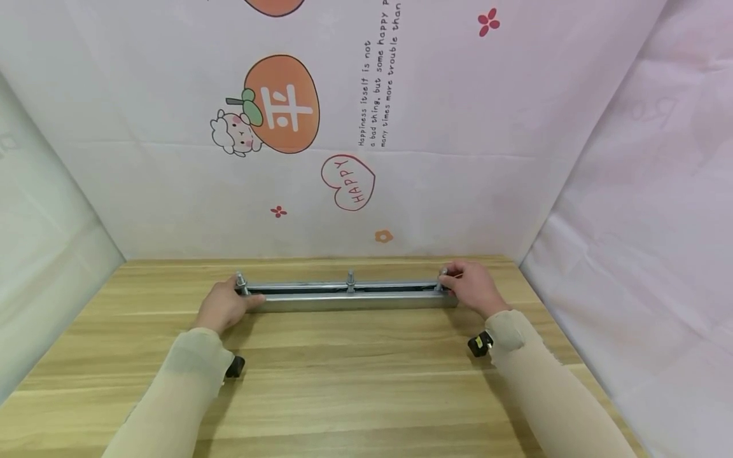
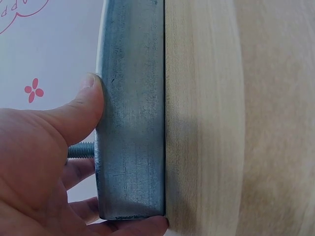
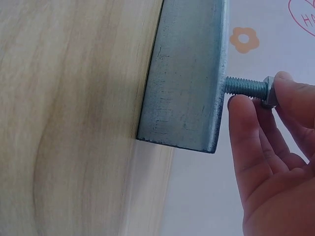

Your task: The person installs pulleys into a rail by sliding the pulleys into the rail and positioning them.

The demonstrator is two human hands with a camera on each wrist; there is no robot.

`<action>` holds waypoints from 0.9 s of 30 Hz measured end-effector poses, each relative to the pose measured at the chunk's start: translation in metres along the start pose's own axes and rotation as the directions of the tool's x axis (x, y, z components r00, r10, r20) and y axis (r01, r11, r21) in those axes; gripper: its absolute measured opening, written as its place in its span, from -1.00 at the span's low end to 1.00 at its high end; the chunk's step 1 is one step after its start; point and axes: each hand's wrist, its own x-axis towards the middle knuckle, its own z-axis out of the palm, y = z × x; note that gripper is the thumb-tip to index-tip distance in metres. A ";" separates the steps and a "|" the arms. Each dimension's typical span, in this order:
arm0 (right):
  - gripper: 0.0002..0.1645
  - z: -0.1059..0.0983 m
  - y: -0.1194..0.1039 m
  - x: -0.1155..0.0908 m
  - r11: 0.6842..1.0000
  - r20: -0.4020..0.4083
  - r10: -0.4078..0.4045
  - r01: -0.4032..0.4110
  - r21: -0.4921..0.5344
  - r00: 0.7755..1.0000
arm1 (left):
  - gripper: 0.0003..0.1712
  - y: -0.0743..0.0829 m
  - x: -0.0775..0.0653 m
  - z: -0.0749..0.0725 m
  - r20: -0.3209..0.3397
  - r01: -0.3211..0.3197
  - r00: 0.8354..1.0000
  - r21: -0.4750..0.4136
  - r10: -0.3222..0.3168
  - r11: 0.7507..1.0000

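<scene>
A grey metal strut channel [image 1: 355, 304] lies lengthwise on the wooden table, its open slot facing up. Three threaded bolts stand upright from the slot: a left bolt [image 1: 240, 280], a middle bolt [image 1: 350, 280] and a right bolt [image 3: 241, 86]. My left hand [image 1: 226, 305] grips the channel's left end, thumb [image 2: 91, 98] on its upper edge and fingers round behind and under the end. At the other end, my right hand [image 1: 474, 289] pinches a hex nut [image 3: 269, 92] at the tip of the right bolt. Bare thread shows between that nut and the channel.
The wooden table [image 1: 343, 381] stretches in front of the channel. White printed cloth [image 1: 435, 191] hangs close behind its back edge, with more cloth at both sides. Small black cameras [image 1: 480, 344] sit at the sleeved wrists.
</scene>
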 end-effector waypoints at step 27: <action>-0.62 0.003 0.000 -0.007 1.000 0.000 -0.007 0.007 -0.026 1.000 | 0.35 -0.008 -0.003 0.004 0.022 0.060 0.998 -0.095 -0.058 0.994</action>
